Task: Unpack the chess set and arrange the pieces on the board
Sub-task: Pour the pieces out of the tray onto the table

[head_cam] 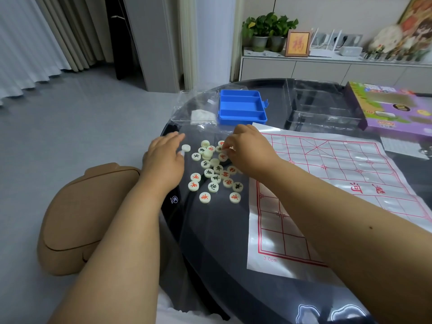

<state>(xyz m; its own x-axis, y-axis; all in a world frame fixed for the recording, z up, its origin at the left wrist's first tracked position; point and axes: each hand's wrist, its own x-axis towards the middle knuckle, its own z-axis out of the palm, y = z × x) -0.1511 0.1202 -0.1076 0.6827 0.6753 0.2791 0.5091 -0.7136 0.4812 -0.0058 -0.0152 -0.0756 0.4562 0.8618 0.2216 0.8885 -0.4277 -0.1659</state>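
single head view, looking forward and down from above the forearms, close over both hands; left hand (163, 157) and right hand (247, 150) sit mid-frame, room behind.

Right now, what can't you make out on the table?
- Head view: right hand fingers curl under the palm, so whether they hold a piece is hidden.
- Pieces beneath that hand are covered.
- Board: arm crosses it, and its right side is cut off by the edge.

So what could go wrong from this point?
The lone piece by the left hand lies near the table edge and could be knocked to the floor. The right hand reaches into the heap of pieces and may scatter them. The rippled board sheet may tip placed pieces.
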